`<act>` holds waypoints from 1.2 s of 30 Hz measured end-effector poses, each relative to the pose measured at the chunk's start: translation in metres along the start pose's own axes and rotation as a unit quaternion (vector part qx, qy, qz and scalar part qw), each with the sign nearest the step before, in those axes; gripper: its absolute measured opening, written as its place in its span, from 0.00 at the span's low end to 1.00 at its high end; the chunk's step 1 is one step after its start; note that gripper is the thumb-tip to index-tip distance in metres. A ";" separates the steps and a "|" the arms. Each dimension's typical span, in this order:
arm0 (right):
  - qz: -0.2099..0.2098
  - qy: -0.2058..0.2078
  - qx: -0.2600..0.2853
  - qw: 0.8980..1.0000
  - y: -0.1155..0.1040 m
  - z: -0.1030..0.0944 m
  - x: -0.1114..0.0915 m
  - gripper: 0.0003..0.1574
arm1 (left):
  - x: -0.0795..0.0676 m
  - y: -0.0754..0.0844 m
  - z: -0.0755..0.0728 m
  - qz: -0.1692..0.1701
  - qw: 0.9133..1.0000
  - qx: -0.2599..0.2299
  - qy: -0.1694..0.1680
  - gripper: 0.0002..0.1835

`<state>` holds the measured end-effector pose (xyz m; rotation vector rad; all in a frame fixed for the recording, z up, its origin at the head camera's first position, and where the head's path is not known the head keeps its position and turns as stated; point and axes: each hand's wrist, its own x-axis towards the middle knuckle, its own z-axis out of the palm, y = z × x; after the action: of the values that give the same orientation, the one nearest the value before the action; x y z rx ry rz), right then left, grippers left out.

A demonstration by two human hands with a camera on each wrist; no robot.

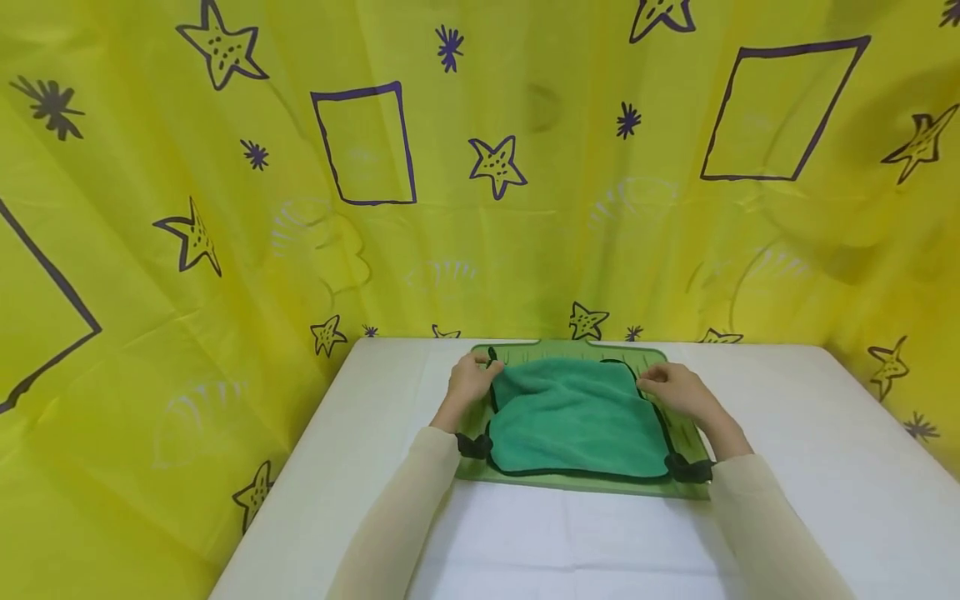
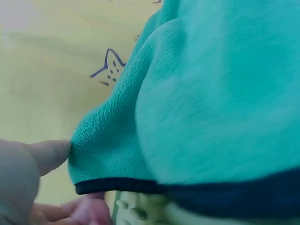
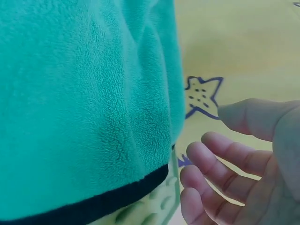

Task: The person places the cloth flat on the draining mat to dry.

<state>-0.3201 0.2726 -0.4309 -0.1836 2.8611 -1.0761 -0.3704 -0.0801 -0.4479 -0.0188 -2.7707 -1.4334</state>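
A green fleecy towel (image 1: 577,425) with dark edging lies spread over a light green ridged board (image 1: 678,354), with wrinkles across its far half. My left hand (image 1: 468,383) pinches the far left corner of the towel; in the left wrist view the thumb (image 2: 54,154) presses its side edge and the other fingers are below the dark hem. Beside the towel's right edge is my right hand (image 1: 678,390). In the right wrist view its fingers (image 3: 220,171) are relaxed and bent, apart from the thumb, with nothing between them.
The board rests on a white-covered table (image 1: 510,533), close to the far edge. Behind and to the sides hangs a yellow curtain (image 1: 555,242) printed with dark stars and frames. Dark straps (image 1: 688,469) circle both wrists.
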 end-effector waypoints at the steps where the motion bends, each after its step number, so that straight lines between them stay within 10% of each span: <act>1: -0.002 -0.005 -0.001 1.000 -0.001 0.000 0.003 0.29 | 0.003 0.000 -0.001 -0.017 1.000 0.006 -0.012 0.21; 5: -0.007 -0.039 -0.015 0.999 -0.002 -0.002 0.016 0.34 | 0.014 -0.003 -0.005 -0.059 0.996 0.007 -0.065 0.30; 13: 0.021 -0.072 0.008 0.997 0.004 0.003 0.039 0.36 | 0.027 -0.005 -0.005 -0.036 0.994 -0.042 -0.092 0.28; 18: 0.050 -0.019 0.044 0.998 0.011 0.009 0.048 0.30 | 0.024 -0.001 -0.004 -0.019 0.997 -0.040 -0.061 0.12; 36: 0.086 0.082 0.087 0.989 0.005 -0.003 0.044 0.31 | 0.030 0.008 -0.004 0.033 0.996 -0.055 0.063 0.10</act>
<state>-0.3643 0.2722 -0.4331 0.1680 2.8355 -1.3515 -0.4000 -0.0782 -0.4384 -0.0222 -2.5644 -1.5139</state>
